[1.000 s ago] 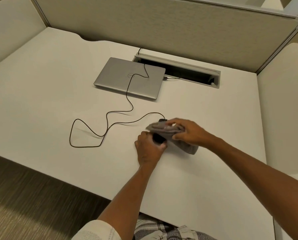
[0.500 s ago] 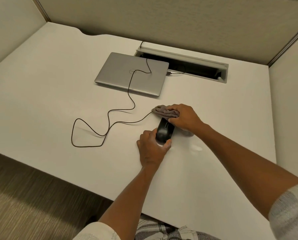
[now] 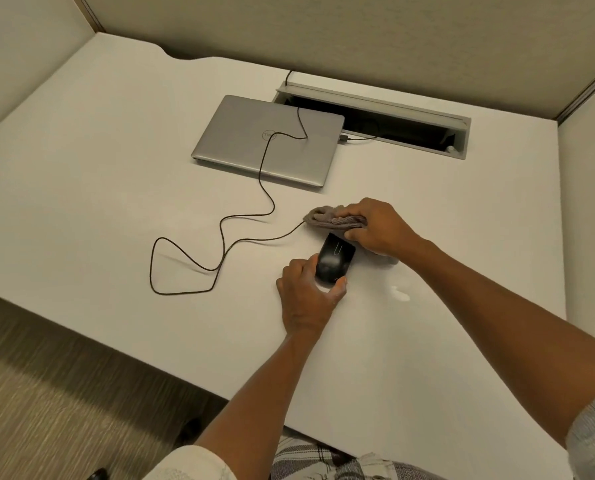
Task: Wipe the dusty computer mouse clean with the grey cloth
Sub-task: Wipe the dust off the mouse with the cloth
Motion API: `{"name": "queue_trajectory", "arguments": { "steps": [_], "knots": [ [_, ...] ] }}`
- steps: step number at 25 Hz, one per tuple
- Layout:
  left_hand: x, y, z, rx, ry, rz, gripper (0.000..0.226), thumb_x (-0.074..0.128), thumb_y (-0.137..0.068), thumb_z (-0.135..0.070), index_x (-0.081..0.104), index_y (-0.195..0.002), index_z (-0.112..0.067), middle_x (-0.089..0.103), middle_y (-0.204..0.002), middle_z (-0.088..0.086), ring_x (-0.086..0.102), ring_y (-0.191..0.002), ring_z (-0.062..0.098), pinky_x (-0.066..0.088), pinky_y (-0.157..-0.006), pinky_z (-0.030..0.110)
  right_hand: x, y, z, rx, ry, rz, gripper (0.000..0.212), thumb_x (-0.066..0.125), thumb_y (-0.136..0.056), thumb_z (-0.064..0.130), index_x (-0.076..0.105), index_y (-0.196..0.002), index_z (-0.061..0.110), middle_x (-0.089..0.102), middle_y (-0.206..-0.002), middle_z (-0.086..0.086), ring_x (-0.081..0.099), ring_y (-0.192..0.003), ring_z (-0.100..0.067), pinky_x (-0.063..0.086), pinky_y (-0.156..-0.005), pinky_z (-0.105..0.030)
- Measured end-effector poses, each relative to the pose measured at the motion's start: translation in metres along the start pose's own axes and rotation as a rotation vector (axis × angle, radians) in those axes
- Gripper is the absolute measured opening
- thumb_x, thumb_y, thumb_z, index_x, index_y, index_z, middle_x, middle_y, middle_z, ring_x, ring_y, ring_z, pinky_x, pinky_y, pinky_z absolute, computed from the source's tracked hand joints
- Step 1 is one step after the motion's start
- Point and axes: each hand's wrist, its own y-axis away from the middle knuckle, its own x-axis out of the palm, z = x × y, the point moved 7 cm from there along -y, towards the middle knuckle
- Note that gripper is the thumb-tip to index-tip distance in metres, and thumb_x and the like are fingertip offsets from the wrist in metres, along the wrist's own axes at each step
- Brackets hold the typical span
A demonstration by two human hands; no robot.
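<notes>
White desk (image 3: pixel 123 174) inside beige partitions (image 3: pixel 358 32) — left hand (image 3: pixel 306 299) grips mouse (image 3: pixel 334 259), right hand (image 3: pixel 379 226) clutches grey cloth (image 3: pixel 330 218).

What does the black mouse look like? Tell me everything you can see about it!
The mouse is black, smooth and shiny like plastic, with a pale glare on its back and a thin line down its front. It lies flat on the white desk. The left hand grips its near end. The right hand holds the grey cloth bunched at its front end. Its thin black cable snakes away from under the cloth.
</notes>
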Motion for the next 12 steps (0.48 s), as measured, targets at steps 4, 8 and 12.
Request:
{"name": "queue_trajectory", "arguments": {
  "steps": [4,8,12],
  "knots": [
    [0.0,0.0,0.0,-0.001,0.002,0.0,0.06,0.073,-0.072,-0.056,0.066,-0.119,-0.02,0.058,-0.102,0.0,0.053,-0.096,0.022,0.041,-0.085,0.037,0.005,0.003,-0.001,-0.011,0.171,-0.031,0.046,0.07,-0.087,0.018,0.062,-0.131,0.029,0.057,-0.114,-0.007,0.049,-0.106,-0.027,0.047,-0.09,-0.039],
    [0.001,0.0,0.001,0.005,0.009,0.014,0.065,0.069,-0.073,-0.061,0.063,-0.124,-0.021,0.056,-0.103,-0.001,0.051,-0.097,0.019,0.041,-0.087,0.036,-0.012,0.006,-0.013,0.03,0.195,-0.145,0.047,0.066,-0.086,0.017,0.061,-0.132,0.027,0.056,-0.115,-0.009,0.047,-0.104,-0.029,0.046,-0.087,-0.04],
    [0.001,0.0,0.001,0.012,0.011,0.008,0.063,0.066,-0.072,-0.063,0.064,-0.12,-0.022,0.055,-0.101,-0.002,0.051,-0.094,0.019,0.037,-0.083,0.031,-0.002,0.008,0.01,-0.091,0.216,-0.122,0.044,0.07,-0.085,0.02,0.065,-0.128,0.029,0.058,-0.113,-0.006,0.048,-0.1,-0.028,0.046,-0.086,-0.041]
  ]
}}
